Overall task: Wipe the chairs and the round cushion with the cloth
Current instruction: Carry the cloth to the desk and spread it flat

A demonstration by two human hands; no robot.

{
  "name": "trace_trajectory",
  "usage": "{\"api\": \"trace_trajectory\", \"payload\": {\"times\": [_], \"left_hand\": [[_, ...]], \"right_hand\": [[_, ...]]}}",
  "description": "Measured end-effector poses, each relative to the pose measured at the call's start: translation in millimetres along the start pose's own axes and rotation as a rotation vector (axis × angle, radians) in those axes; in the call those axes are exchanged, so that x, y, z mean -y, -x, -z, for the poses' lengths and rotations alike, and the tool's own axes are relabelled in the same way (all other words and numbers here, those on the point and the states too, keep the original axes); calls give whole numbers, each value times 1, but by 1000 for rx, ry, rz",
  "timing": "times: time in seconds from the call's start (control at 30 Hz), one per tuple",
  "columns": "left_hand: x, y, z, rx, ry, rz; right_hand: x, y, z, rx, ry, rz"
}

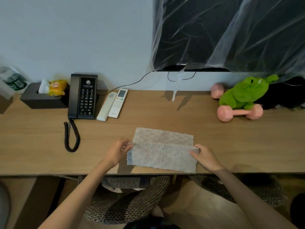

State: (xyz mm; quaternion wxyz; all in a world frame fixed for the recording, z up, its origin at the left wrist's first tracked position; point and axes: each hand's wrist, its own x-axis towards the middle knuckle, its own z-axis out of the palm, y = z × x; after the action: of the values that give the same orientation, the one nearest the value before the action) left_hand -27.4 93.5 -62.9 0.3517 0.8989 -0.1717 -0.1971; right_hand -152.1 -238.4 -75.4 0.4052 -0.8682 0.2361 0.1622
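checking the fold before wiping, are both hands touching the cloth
Touching. The head view shows the left hand pinching the cloth at its left edge and the right hand pinching its right edge, over the desk.

I see a speckled pale-grey cloth on the tan wood-grain bench, a black phone at ten o'clock, and a green plush with pink dumbbells at two.

Single wide-angle head view: looks forward and down, close over desk near edge, facing wall.
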Motion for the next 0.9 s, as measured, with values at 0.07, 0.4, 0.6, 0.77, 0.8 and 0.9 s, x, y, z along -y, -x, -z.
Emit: {"api": "trace_trajectory", "payload": {"times": [0.07, 0.4, 0.6, 0.77, 0.8, 0.9], "left_hand": [[-5, -28, 1, -9, 21, 38], [8, -103, -22, 25, 41, 209], [8, -108, -26, -82, 18, 215], [12, -84, -26, -202, 55, 270], [13, -77, -28, -175, 33, 281], [11, -60, -40, -117, 15, 319]], "right_hand": [[3, -21, 1, -33, -40, -108], [7, -77, -20, -235, -194, -314], [12, -72, -29, -388, -151, -237], [10, -51, -30, -446, -181, -283], [9, -47, -32, -429, -176, -286], [9, -36, -38, -318, -154, -295]]}}
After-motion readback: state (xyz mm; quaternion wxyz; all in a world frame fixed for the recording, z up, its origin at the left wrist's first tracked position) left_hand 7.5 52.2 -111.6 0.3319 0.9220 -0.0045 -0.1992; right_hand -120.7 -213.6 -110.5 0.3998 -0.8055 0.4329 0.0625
